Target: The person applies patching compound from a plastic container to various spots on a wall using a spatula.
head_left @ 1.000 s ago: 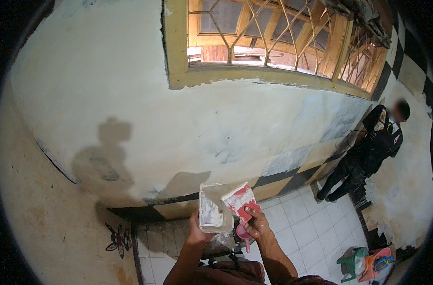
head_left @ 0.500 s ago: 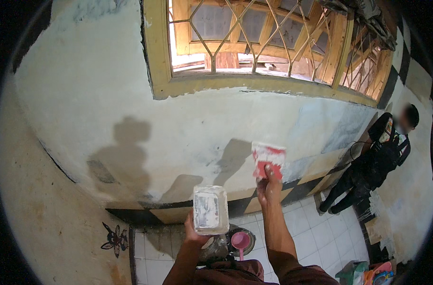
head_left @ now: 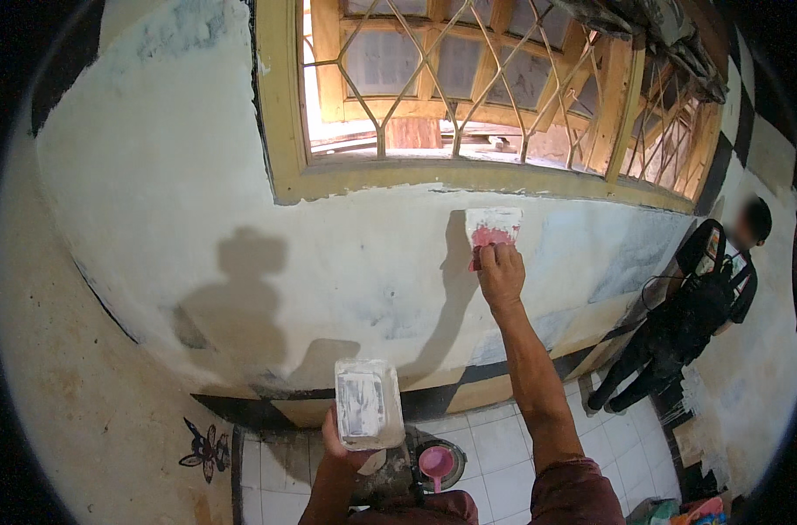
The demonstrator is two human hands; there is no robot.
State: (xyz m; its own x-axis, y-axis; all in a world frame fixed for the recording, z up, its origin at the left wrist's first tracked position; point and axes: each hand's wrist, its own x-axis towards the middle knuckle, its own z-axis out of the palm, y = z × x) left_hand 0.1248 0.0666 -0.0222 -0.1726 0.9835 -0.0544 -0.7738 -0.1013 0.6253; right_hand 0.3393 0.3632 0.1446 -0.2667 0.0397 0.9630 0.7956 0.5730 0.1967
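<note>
Reference landmark: the window (head_left: 468, 185), yellow-framed, with a diamond-pattern grille.

Wall (head_left: 355, 262): largest surface; off-white, patched grey-blue in places, running left of and below the window; black-and-tan checkered band along its foot.

Floor (head_left: 495, 446): white tiles, well below the window.

Co-worker (head_left: 709, 297): dark clothing, standing below the window's right end.

Tub (head_left: 370, 404): pale, rectangular, white material smeared inside; well below the window's left half. Left hand (head_left: 335, 435) grasps it at its left side and lower corner.

Right hand (head_left: 503, 276): below the window's middle, fingers folded over the scraper's lower end, firm grip.

Scraper (head_left: 493, 226): flat, red, white-coated along its upper part; just below the window frame, close against the wall. Cannot tell whether its edge touches.

Dipper (head_left: 437, 462): pink, near the floor, far below the window.
</note>
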